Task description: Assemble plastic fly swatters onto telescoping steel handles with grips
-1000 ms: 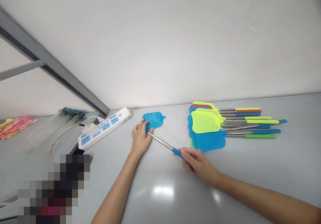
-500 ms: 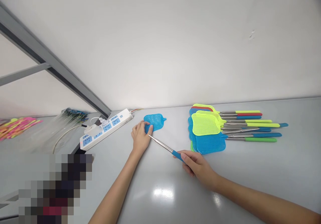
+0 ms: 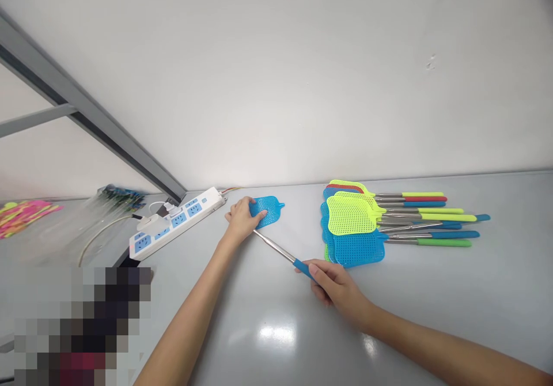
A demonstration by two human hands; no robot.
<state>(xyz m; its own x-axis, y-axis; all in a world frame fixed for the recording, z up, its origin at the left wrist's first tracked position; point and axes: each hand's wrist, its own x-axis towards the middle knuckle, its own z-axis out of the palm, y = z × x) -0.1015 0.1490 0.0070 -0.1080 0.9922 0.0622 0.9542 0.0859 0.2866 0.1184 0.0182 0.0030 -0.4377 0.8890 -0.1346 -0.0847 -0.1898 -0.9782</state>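
Observation:
At the left of the grey tabletop, my left hand (image 3: 242, 220) grips the left edge of a blue perforated fly swatter head (image 3: 271, 208), with the thumb across its mesh. The head's short stem points right. In my right hand (image 3: 339, 287) is a fly swatter handle (image 3: 279, 249), a thin metal rod with a blue grip. My fingers wrap round the grip, and the bare rod tip points up-left, close to my left wrist. To the right lies a pile of fly swatters (image 3: 352, 214) with yellow, blue and red heads and metal rods.
A white power strip (image 3: 179, 223) with plugs and cables lies left of my left hand. Beyond it are plastic bags (image 3: 101, 219) and a pile of pink and yellow pieces (image 3: 30, 216). A grey metal frame (image 3: 108, 127) and the wall border the table.
My left hand has turned and shifted slightly up on the blue swatter head, its fingers now closed at the edge. My right hand keeps its hold on the handle. The view has shifted slightly.

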